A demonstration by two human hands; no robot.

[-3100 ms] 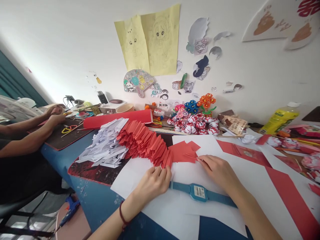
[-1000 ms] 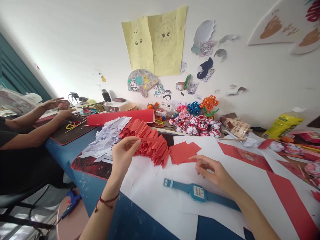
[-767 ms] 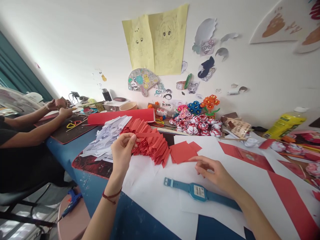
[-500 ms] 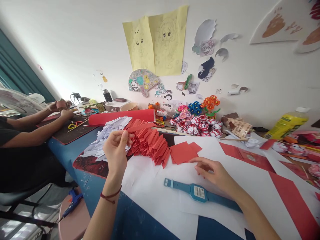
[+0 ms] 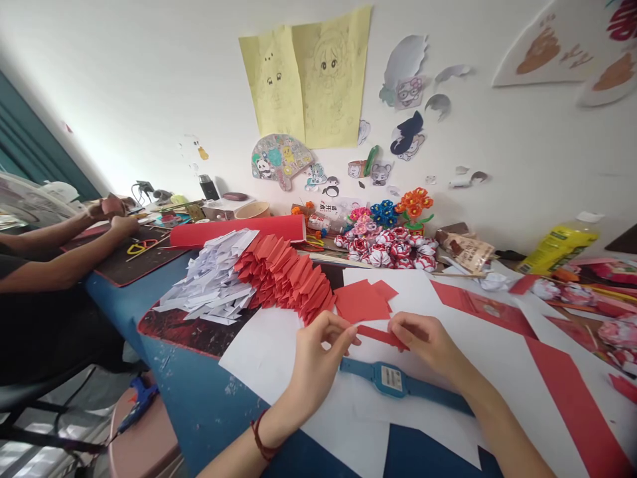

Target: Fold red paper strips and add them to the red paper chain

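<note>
A narrow red paper strip (image 5: 379, 335) is stretched between my two hands, above the white paper. My left hand (image 5: 326, 348) pinches its left end, and my right hand (image 5: 423, 338) pinches the right end. Just behind the strip lie flat red paper squares (image 5: 362, 301). To their left are a long row of folded red paper pieces (image 5: 283, 271) and a heap of folded white pieces (image 5: 212, 279). A blue watch (image 5: 391, 380) lies on the white paper in front of my hands.
Another person's hands (image 5: 114, 216) hold a brownish object at the far left. Paper flowers (image 5: 393, 245), a red roll (image 5: 239, 231) and a yellow bottle (image 5: 557, 245) line the wall side. A blue glue gun (image 5: 139, 401) rests on a pink stool (image 5: 144, 438).
My left hand has moved right and down from the folded red pieces, bringing the strip in front of the red squares. My right hand has closed on the strip's other end.
</note>
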